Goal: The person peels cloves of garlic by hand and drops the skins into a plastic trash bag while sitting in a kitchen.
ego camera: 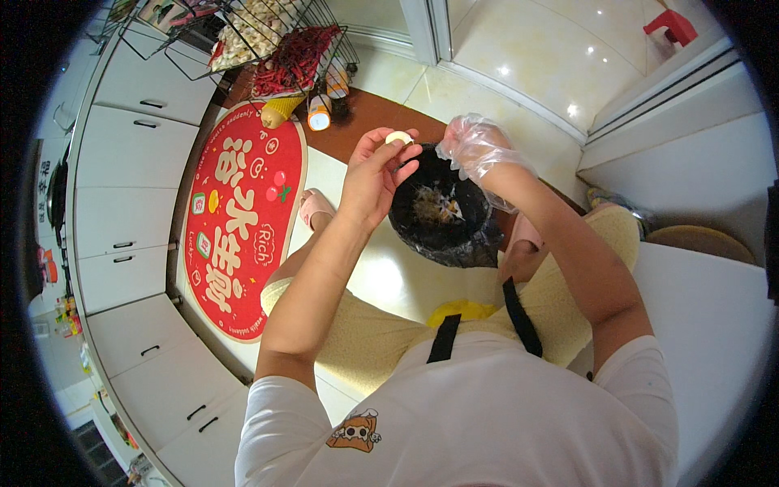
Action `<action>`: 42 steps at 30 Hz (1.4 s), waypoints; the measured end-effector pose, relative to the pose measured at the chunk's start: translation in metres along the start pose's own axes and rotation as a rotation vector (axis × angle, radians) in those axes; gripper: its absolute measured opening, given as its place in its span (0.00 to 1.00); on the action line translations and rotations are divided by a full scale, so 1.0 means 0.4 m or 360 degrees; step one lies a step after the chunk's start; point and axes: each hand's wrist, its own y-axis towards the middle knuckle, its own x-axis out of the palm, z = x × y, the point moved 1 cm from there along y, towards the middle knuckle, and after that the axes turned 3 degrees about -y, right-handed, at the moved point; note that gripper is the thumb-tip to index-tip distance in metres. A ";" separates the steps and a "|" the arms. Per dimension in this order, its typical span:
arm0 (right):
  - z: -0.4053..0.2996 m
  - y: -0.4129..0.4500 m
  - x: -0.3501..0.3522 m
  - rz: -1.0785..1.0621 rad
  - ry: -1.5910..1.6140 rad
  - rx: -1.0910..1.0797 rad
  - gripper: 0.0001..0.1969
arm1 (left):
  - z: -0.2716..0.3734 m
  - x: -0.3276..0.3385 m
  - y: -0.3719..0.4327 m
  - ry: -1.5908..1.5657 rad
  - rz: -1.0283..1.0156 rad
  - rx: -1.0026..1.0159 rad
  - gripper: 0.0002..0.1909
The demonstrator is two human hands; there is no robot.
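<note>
My left hand (378,173) is bare and raised at the left of a waste bin (447,240) lined with a black plastic bag. Its thumb and fingers pinch a small pale, rounded piece of food (398,139); its exact kind is unclear. Over the bin's far right rim is my right hand (478,146), in a clear, loose plastic glove. Its fingers look bent, and the crumpled film hides whether anything is between them. Brownish and whitish scraps (439,204) lie inside the bin, which stands on the floor between my feet.
A black wire rack (331,30) at the far left holds garlic bulbs (255,30) and dried red chillies (295,64). A red mat (237,225) with writing lies by white cabinets (131,146). A sliding-door track (517,100) crosses ahead; a white panel (706,329) stands right.
</note>
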 end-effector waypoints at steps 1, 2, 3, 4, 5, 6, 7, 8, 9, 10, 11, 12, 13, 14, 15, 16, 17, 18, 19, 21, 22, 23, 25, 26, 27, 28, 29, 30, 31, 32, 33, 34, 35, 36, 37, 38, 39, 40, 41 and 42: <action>0.015 0.009 0.011 0.0002 0.0003 0.0006 0.10 | -0.001 0.006 -0.001 -0.0008 0.0007 -0.0019 0.09; 0.035 0.021 0.027 -0.0004 -0.0085 0.0030 0.08 | -0.002 0.010 0.000 -0.0016 0.0014 -0.0038 0.09; 0.035 0.022 0.035 -0.0014 -0.0172 0.0044 0.07 | -0.007 -0.001 0.001 -0.0013 0.0017 -0.0036 0.09; 0.039 0.019 0.039 -0.0016 -0.0170 0.0040 0.07 | -0.015 -0.017 0.005 -0.0005 -0.0013 -0.0030 0.09; 0.041 0.011 0.044 0.0010 -0.0288 -0.0096 0.08 | -0.020 -0.029 0.007 0.0003 -0.0043 -0.0024 0.09; 0.037 0.005 0.043 0.0038 -0.0408 -0.0228 0.10 | -0.022 -0.026 0.007 0.0003 -0.0044 -0.0024 0.09; 0.032 0.004 0.038 0.0039 -0.0409 -0.0229 0.10 | -0.025 -0.023 0.006 0.0030 -0.0022 -0.0032 0.10; 0.027 0.004 0.032 -0.0034 -0.0266 -0.0174 0.11 | -0.027 -0.019 0.005 0.0057 0.0000 -0.0041 0.10; 0.016 0.001 0.025 -0.0110 -0.0124 -0.0120 0.12 | -0.027 -0.017 0.002 0.0054 0.0004 -0.0040 0.10; 0.003 -0.005 0.020 -0.0115 -0.0125 -0.0121 0.12 | -0.025 -0.015 -0.001 0.0088 0.0005 -0.0041 0.10; -0.013 -0.014 0.017 -0.0134 -0.0056 -0.0172 0.12 | -0.024 -0.013 -0.003 0.0122 0.0005 -0.0043 0.11; -0.021 -0.019 0.015 -0.0149 0.0014 -0.0219 0.12 | -0.024 -0.010 -0.003 0.0121 0.0006 -0.0045 0.11; -0.021 -0.018 0.019 -0.0149 0.0015 -0.0217 0.12 | -0.025 -0.007 -0.002 0.0168 0.0013 -0.0037 0.11; -0.019 -0.016 0.023 -0.0098 0.0016 -0.0244 0.11 | -0.027 -0.004 -0.002 0.0215 0.0020 -0.0030 0.11; -0.018 -0.015 0.025 -0.0045 0.0020 -0.0269 0.11 | -0.030 0.000 -0.002 0.0217 0.0020 -0.0033 0.11; -0.018 -0.015 0.026 -0.0044 0.0024 -0.0266 0.11 | -0.034 0.004 -0.002 0.0355 0.0029 0.0000 0.10; -0.019 -0.014 0.025 0.0024 -0.0033 -0.0288 0.10 | -0.036 0.007 -0.003 0.0492 0.0036 0.0033 0.10; -0.018 -0.013 0.024 0.0092 -0.0090 -0.0310 0.09 | -0.038 0.009 -0.002 0.0494 0.0036 0.0030 0.10; -0.022 -0.009 0.025 0.0092 -0.0088 -0.0307 0.09 | -0.039 0.012 -0.002 0.0665 0.0045 0.0083 0.09; -0.032 -0.004 0.024 0.0112 -0.0314 -0.0152 0.07 | -0.041 0.013 -0.002 0.0836 0.0055 0.0132 0.09; -0.035 -0.008 0.018 0.0109 -0.0313 -0.0148 0.07 | -0.041 0.013 -0.003 0.0925 0.0024 0.0141 0.07; -0.039 -0.014 0.009 0.0067 -0.0295 -0.0183 0.07 | -0.041 0.013 -0.005 0.1014 -0.0008 0.0149 0.06; -0.035 -0.019 -0.002 0.0032 -0.0276 -0.0213 0.07 | -0.039 0.019 -0.010 0.0926 -0.0051 0.0101 0.05; -0.030 -0.018 -0.004 0.0037 -0.0201 -0.0227 0.07 | -0.036 0.021 -0.013 0.0837 -0.0090 0.0057 0.04; -0.028 -0.018 -0.005 0.0040 -0.0126 -0.0246 0.07 | -0.030 0.023 -0.014 0.0838 -0.0088 0.0057 0.04; -0.028 -0.018 -0.006 0.0037 -0.0125 -0.0247 0.07 | -0.025 0.024 -0.015 0.0735 -0.0091 -0.0031 0.04; -0.030 -0.020 -0.009 0.0125 -0.0104 -0.0289 0.06 | -0.019 0.024 -0.017 0.0631 -0.0094 -0.0117 0.04; -0.031 -0.021 -0.012 0.0216 -0.0084 -0.0330 0.05 | -0.012 0.025 -0.018 0.0630 -0.0095 -0.0118 0.04; -0.023 -0.019 -0.016 0.0216 -0.0085 -0.0329 0.05 | -0.005 0.026 -0.021 0.0409 -0.0206 -0.0169 0.05; -0.010 -0.017 -0.021 0.0114 0.0186 -0.0313 0.08 | 0.002 0.028 -0.023 0.0186 -0.0316 -0.0218 0.06; -0.003 -0.015 -0.024 0.0012 0.0456 -0.0297 0.10 | 0.010 0.029 -0.025 0.0185 -0.0316 -0.0218 0.06; 0.000 -0.013 -0.024 0.0012 0.0440 -0.0309 0.11 | 0.017 0.032 -0.026 0.0077 -0.0358 -0.0294 0.07; 0.002 -0.015 -0.026 0.0011 0.0438 -0.0308 0.11 | 0.020 0.034 -0.027 -0.0031 -0.0400 -0.0370 0.09; -0.002 -0.021 -0.029 -0.0026 0.0513 -0.0302 0.10 | 0.022 0.034 -0.027 -0.0033 -0.0396 -0.0369 0.09; -0.005 -0.023 -0.030 -0.0062 0.0588 -0.0296 0.10 | 0.022 0.034 -0.027 -0.0057 -0.0359 -0.0412 0.11; -0.007 -0.021 -0.027 -0.0066 0.0587 -0.0295 0.10 | 0.021 0.033 -0.025 -0.0081 -0.0323 -0.0455 0.12; -0.012 -0.019 -0.025 -0.0042 0.0511 -0.0290 0.09 | 0.018 0.029 -0.024 -0.0082 -0.0318 -0.0453 0.12; -0.015 -0.018 -0.023 -0.0018 0.0435 -0.0284 0.09 | 0.012 0.021 -0.021 -0.0035 -0.0283 -0.0424 0.13; -0.014 -0.018 -0.019 -0.0023 0.0435 -0.0286 0.09 | 0.009 0.017 -0.021 0.0013 -0.0248 -0.0396 0.13; -0.010 -0.018 -0.017 -0.0032 0.0457 -0.0344 0.09 | 0.008 0.020 -0.020 0.0012 -0.0249 -0.0397 0.13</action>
